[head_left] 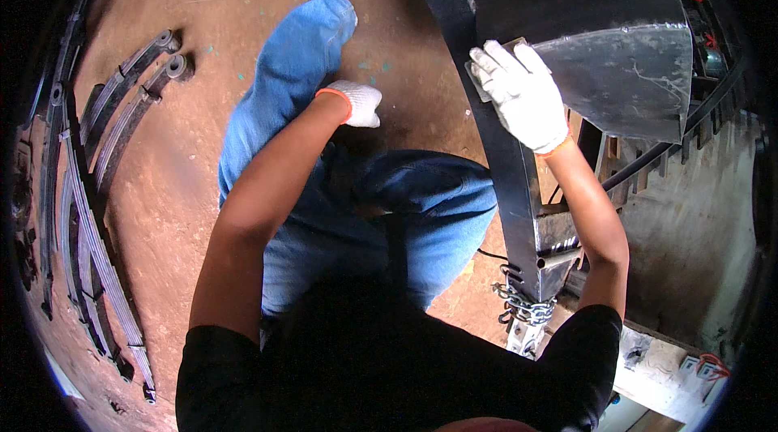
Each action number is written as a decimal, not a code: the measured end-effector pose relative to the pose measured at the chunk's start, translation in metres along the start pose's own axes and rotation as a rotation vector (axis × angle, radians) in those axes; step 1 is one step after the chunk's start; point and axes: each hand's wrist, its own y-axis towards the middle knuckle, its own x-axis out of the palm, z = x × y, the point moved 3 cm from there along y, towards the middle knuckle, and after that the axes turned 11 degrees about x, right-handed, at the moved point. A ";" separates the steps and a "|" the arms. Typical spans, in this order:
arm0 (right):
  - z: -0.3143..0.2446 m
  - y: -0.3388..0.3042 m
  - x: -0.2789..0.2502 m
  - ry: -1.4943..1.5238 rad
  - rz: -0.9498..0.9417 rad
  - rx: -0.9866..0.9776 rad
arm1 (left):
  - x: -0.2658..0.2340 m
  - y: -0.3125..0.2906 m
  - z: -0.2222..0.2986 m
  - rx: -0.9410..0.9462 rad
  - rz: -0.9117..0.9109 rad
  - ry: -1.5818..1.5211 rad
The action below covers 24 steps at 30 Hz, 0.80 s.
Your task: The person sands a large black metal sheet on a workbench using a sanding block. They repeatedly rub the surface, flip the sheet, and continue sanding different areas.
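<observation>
My left hand [362,104], in a white knit glove with an orange cuff, is curled into a fist beside my jeans leg. Nothing sticks out of it. My right hand [519,100] wears a matching glove and lies with its fingers stretched out, on a dark steel beam [512,177] where it meets a dark metal box-shaped part [628,79]. Under the palm, edges of a thin flat piece show at the fingertips and thumb side; I cannot tell what it is. A pale weld seam runs along the box-shaped part.
Several curved leaf springs [130,128] lie on the brown floor [174,213] to the left. A metal chain [523,302] wraps round the near end of the beam. Slanted bars and red bits are at the far right. My legs straddle the space left of the beam.
</observation>
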 end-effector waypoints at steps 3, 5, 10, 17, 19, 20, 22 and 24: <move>0.007 0.002 -0.031 -0.326 0.294 -0.024 | 0.007 0.003 -0.008 0.001 -0.036 0.008; 0.006 0.002 -0.043 -0.530 0.482 0.059 | 0.002 0.001 -0.008 -0.016 0.017 -0.008; -0.001 -0.009 0.008 -0.266 0.217 -0.084 | 0.009 0.005 -0.003 -0.025 -0.055 0.023; 0.008 -0.006 -0.018 -0.054 -0.012 0.089 | 0.008 0.009 -0.007 0.023 -0.003 0.031; -0.001 -0.007 -0.016 -0.212 0.298 -0.174 | 0.013 0.006 0.003 -0.033 -0.097 0.039; 0.015 -0.014 -0.028 -0.263 0.236 -0.116 | 0.014 0.005 0.007 -0.031 -0.099 0.050; 0.016 0.008 -0.081 -0.395 0.276 -0.053 | 0.011 -0.002 0.006 -0.052 -0.094 0.021; 0.011 0.008 -0.118 -0.540 0.403 0.051 | 0.024 0.002 -0.001 -0.027 -0.062 -0.014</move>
